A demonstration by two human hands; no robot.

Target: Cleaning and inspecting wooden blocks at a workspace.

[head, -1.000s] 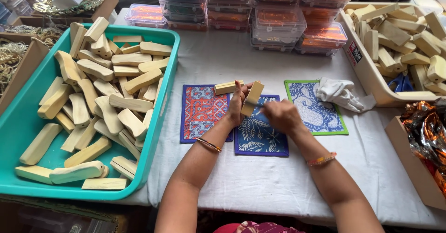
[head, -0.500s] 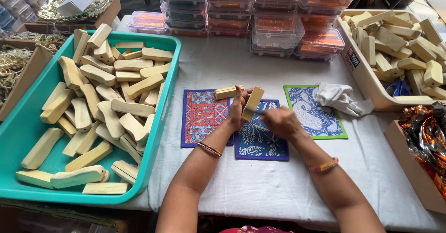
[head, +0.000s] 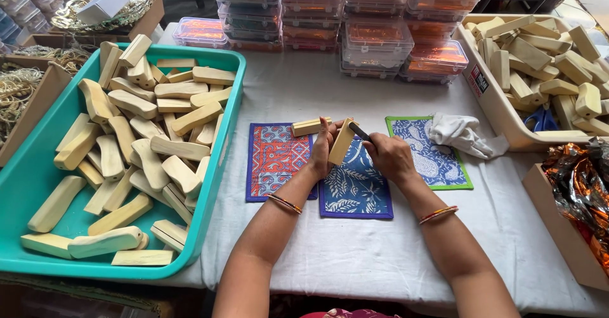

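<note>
From the head view: left hand (head: pixel 321 148) closed around a pale wooden block (head: pixel 341 141), grip firm on its lower part, block raised just above the blue leaf-patterned mat (head: pixel 355 188) near the middle of the tabletop (head: pixel 355 254). Held up off the cloth and turned toward the other hand, seemingly so that one face lies open to the tool. Right hand (head: pixel 388 156) wrapped tight on a small dark-handled tool (head: pixel 359 132), its tip touching the upper end of the block; whether a blade or a file, too small to tell. Long axis of the block steeply tilted, close to upright, upper end leaning away toward the far edge and slightly right, lower end buried in the left palm. Just left of it, a second wooden piece (head: pixel 311 126) lying flat on the red-and-blue mat (head: pixel 276 159), long axis roughly parallel to the near edge. A third mat, blue with a green border (head: pixel 438 162), to the right, with a crumpled white cloth (head: pixel 463 134) resting on it. Along the left edge, a teal tray (head: pixel 219 159) heaped with similar wooden pieces; toward the right far corner, a cream bin (head: pixel 491 112) of more. Across the far edge, stacked clear lidded boxes (head: pixel 374 42). Probably so placed to keep supply and finished pieces within reach on either side.
</note>
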